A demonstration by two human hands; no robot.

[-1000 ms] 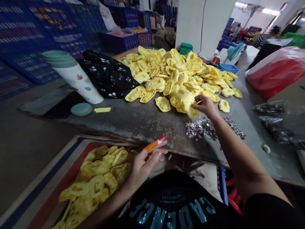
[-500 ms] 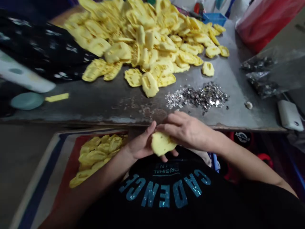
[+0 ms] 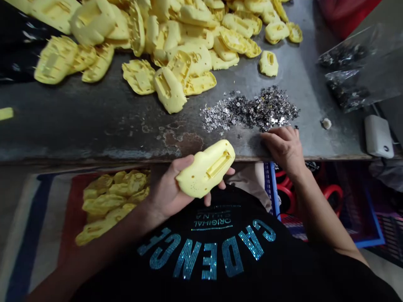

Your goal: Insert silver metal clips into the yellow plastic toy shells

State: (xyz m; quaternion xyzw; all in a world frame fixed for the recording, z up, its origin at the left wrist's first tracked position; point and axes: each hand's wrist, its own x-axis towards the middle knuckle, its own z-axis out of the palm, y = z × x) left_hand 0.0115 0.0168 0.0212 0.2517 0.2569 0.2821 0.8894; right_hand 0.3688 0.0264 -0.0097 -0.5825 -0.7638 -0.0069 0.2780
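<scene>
My left hand point(image 3: 171, 184) is closed around a yellow plastic shell point(image 3: 201, 178), held in front of my shirt just off the table's edge. The shell's smooth outer side faces up, showing a long rectangular slot and small holes. My right hand point(image 3: 285, 149) rests at the near edge of a pile of small shiny metal pieces point(image 3: 248, 110) on the table. Its fingers are bent and pressed together; whether a piece is between the fingertips is hidden. Beyond the pile lies a heap of similar yellow shells point(image 3: 185, 46).
Clear bags of dark pieces point(image 3: 348, 90) and a white device point(image 3: 378, 136) sit at the right of the grey table point(image 3: 63, 130). Below, more yellow shells point(image 3: 110, 201) lie on striped cloth at left, and a blue crate point(image 3: 373, 239) with red round things stands at right.
My right hand has left the shell and moved right and forward to the metal pile. The left hand keeps the shell, whose slotted face now shows. The view has shifted.
</scene>
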